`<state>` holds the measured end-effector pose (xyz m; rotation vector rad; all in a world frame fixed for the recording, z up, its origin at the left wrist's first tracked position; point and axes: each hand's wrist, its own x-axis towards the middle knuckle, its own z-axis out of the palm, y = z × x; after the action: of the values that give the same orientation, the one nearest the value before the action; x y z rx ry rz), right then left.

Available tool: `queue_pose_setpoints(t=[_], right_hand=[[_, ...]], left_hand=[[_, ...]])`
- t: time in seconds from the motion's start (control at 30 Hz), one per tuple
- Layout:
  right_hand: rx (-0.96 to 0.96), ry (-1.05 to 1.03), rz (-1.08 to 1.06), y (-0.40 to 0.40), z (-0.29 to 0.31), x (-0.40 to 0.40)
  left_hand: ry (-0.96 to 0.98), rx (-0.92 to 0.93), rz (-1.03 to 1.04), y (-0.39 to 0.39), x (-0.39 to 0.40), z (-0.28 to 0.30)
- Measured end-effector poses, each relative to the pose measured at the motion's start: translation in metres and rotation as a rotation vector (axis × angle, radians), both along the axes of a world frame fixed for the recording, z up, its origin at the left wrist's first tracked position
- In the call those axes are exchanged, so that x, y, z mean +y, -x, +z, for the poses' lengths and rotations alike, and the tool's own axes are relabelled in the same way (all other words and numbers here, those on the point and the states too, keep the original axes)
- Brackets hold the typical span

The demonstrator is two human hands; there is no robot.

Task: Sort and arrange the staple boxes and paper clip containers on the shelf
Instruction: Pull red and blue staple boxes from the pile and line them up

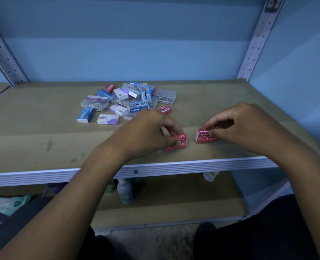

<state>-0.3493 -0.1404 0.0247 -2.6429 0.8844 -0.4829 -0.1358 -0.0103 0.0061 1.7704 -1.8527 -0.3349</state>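
Two red staple boxes lie near the front edge of the shelf [43, 139], a little to the right of its middle. The left hand [146, 134] pinches the left red box [179, 140] between the thumb at the front and the fingers at the back, and this box sits flat on the board. The right hand [243, 124] holds the right red box [205, 136] with curled fingers on its far top edge; the word "Staples" can be read on its front and its top. The two boxes are near to each other but do not touch, with a bare strip of board between them.

Behind the hands, toward the middle of the shelf, lies a loose pile [129, 98] of small boxes and cases. In it are blue staple boxes [137, 106], clear plastic cases [95, 102] with paper clips inside, white and purple boxes [108, 119] and one more red box [164, 109] at the right edge of the pile. One blue box [85, 115] lies at the front left of the pile, just beside a white and purple one.

On the lower shelf [174, 205] stand some bottles [124, 190], partly hidden by the front rail. The wall [118, 44] behind is blue, and grey metal posts [258, 38] with holes stand at both sides.
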Motion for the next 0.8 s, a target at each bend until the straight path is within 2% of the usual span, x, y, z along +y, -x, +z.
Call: queue_pose_setpoints(t=[0.23,0.8], right_hand=[[-0.021,-0.035,0.010,0.014,-0.003,0.004],[-0.013,-0.114,0.027,0.021,-0.006,-0.001]], left_hand=[[0.058,0.016,-0.021,0.015,-0.008,-0.005],[0.003,-0.003,-0.053,0.024,-0.008,-0.002]])
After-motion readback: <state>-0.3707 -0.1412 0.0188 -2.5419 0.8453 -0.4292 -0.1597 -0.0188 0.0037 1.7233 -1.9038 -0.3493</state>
